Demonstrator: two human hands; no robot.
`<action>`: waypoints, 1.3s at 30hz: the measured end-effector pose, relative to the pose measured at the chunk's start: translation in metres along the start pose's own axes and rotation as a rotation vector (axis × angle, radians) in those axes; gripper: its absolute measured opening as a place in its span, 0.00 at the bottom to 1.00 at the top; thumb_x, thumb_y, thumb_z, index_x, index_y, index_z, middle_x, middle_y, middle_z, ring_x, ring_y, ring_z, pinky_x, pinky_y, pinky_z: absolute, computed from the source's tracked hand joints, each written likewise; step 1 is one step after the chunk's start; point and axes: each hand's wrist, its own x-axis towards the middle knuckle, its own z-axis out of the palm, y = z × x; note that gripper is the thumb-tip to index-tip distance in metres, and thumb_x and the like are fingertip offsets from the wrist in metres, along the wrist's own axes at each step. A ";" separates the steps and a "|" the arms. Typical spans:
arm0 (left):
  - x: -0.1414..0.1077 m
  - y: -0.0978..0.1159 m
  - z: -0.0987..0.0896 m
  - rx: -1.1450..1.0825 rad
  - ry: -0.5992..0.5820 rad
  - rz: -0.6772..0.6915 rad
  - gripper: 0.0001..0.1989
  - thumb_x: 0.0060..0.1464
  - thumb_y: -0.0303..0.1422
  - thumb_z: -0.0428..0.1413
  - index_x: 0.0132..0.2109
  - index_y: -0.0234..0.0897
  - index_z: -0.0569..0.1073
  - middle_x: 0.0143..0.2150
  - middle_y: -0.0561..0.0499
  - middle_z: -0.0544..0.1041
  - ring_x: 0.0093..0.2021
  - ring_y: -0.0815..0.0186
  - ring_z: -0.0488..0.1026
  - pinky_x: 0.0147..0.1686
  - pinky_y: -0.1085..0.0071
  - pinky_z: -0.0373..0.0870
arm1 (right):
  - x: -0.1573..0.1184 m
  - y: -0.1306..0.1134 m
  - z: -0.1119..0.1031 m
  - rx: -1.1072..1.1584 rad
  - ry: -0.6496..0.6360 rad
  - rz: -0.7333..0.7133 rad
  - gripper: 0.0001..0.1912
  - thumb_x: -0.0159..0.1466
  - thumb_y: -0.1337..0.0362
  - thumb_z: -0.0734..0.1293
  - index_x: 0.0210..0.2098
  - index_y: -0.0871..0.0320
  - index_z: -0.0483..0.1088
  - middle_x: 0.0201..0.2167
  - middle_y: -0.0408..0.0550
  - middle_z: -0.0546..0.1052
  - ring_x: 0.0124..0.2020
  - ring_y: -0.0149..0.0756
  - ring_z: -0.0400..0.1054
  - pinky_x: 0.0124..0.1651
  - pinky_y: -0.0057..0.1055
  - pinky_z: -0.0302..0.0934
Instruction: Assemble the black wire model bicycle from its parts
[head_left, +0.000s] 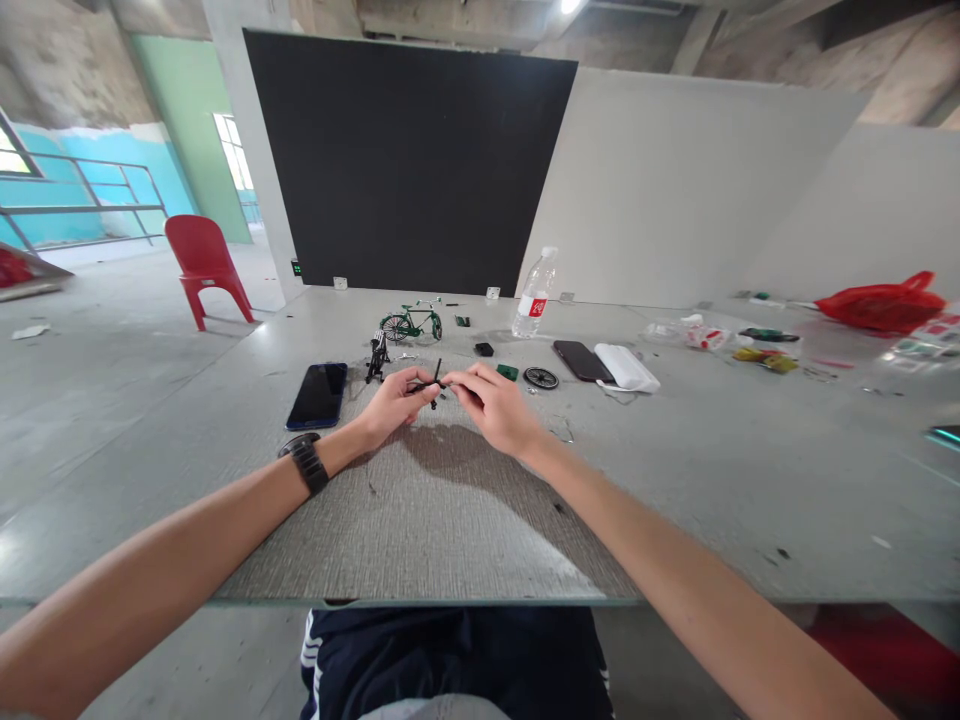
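Note:
Over the near middle of the table, my left hand (397,402) pinches a small dark part (438,372) of thin rods, perhaps from a model bicycle. My right hand (496,408) closes its fingertips on the same part from the other side; the grip points are partly hidden. Just beyond stands a green model bicycle (412,323). Beside my left hand is a black piece with a wheel (377,356). To the right of my right hand lie a loose black wheel (541,378) and a green piece (507,372).
A dark phone (317,396) lies left, another phone (581,361) and a white case (627,368) right. A water bottle (535,293) stands near the black panel (412,160). A red plastic bag (881,303) sits far right. The table's front edge (450,602) runs before my lap.

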 end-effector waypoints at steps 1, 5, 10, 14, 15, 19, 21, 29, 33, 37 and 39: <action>0.000 -0.001 0.000 0.001 -0.002 -0.002 0.20 0.56 0.47 0.62 0.41 0.34 0.69 0.22 0.61 0.60 0.18 0.77 0.55 0.19 0.76 0.50 | 0.000 0.000 0.000 0.003 0.000 0.005 0.13 0.73 0.64 0.58 0.51 0.54 0.73 0.40 0.49 0.74 0.36 0.35 0.70 0.40 0.33 0.63; 0.001 -0.003 -0.001 0.005 -0.013 -0.006 0.20 0.56 0.46 0.63 0.40 0.34 0.69 0.22 0.61 0.61 0.18 0.76 0.56 0.19 0.76 0.51 | -0.001 0.001 0.001 0.011 -0.002 0.008 0.13 0.73 0.64 0.58 0.50 0.54 0.72 0.41 0.50 0.74 0.38 0.36 0.70 0.41 0.34 0.64; 0.001 -0.003 -0.001 0.012 -0.010 -0.006 0.19 0.55 0.46 0.63 0.40 0.34 0.69 0.23 0.60 0.62 0.19 0.77 0.56 0.19 0.76 0.52 | -0.001 0.001 0.001 0.012 0.002 0.005 0.12 0.73 0.65 0.58 0.49 0.54 0.72 0.41 0.49 0.75 0.38 0.36 0.70 0.42 0.34 0.64; -0.001 0.000 0.000 0.021 -0.002 -0.014 0.19 0.56 0.46 0.62 0.39 0.35 0.68 0.22 0.61 0.60 0.19 0.76 0.56 0.19 0.76 0.51 | -0.002 0.001 0.001 0.003 -0.018 0.022 0.10 0.72 0.64 0.59 0.50 0.54 0.70 0.42 0.50 0.73 0.34 0.35 0.69 0.38 0.34 0.65; -0.001 0.001 0.000 0.026 0.003 -0.014 0.19 0.56 0.46 0.62 0.39 0.35 0.68 0.22 0.61 0.59 0.18 0.76 0.55 0.19 0.76 0.51 | -0.003 0.001 0.001 0.008 -0.018 0.030 0.10 0.72 0.64 0.60 0.50 0.54 0.70 0.41 0.51 0.73 0.34 0.35 0.69 0.38 0.33 0.65; -0.001 0.003 0.000 0.053 0.019 -0.010 0.18 0.56 0.46 0.61 0.39 0.35 0.68 0.21 0.61 0.60 0.19 0.76 0.55 0.19 0.76 0.51 | -0.003 0.002 0.000 0.022 -0.004 0.040 0.09 0.71 0.64 0.61 0.49 0.54 0.68 0.40 0.50 0.70 0.37 0.37 0.69 0.40 0.34 0.66; -0.001 0.002 0.000 0.054 0.024 -0.008 0.18 0.56 0.46 0.61 0.39 0.35 0.68 0.21 0.61 0.60 0.19 0.76 0.55 0.19 0.76 0.52 | -0.003 0.002 0.000 0.014 -0.004 0.034 0.08 0.72 0.65 0.60 0.48 0.53 0.68 0.40 0.49 0.70 0.37 0.37 0.69 0.42 0.35 0.66; -0.001 0.002 0.000 0.083 0.031 -0.024 0.17 0.57 0.44 0.61 0.40 0.35 0.67 0.22 0.60 0.61 0.19 0.76 0.55 0.19 0.76 0.52 | -0.003 0.001 0.000 0.063 -0.006 0.105 0.07 0.74 0.64 0.57 0.47 0.53 0.66 0.38 0.48 0.76 0.40 0.38 0.73 0.44 0.35 0.65; -0.001 0.001 0.000 0.093 0.050 -0.027 0.17 0.56 0.45 0.61 0.39 0.35 0.68 0.22 0.60 0.62 0.19 0.76 0.55 0.19 0.76 0.51 | -0.003 -0.001 -0.001 0.048 -0.019 0.118 0.07 0.72 0.62 0.60 0.48 0.53 0.65 0.37 0.48 0.75 0.39 0.38 0.72 0.42 0.35 0.66; 0.000 0.002 0.000 0.087 0.058 -0.007 0.17 0.56 0.45 0.61 0.39 0.35 0.69 0.22 0.60 0.62 0.19 0.76 0.56 0.19 0.76 0.52 | -0.002 -0.001 -0.001 -0.014 0.005 0.056 0.09 0.71 0.65 0.61 0.50 0.53 0.64 0.40 0.51 0.71 0.40 0.39 0.70 0.46 0.38 0.65; -0.001 0.002 0.000 0.084 0.057 -0.014 0.17 0.56 0.44 0.62 0.40 0.35 0.69 0.23 0.60 0.62 0.19 0.76 0.56 0.20 0.76 0.52 | -0.002 0.000 0.000 -0.003 0.001 0.057 0.08 0.71 0.66 0.59 0.50 0.53 0.64 0.38 0.49 0.72 0.40 0.39 0.70 0.46 0.39 0.65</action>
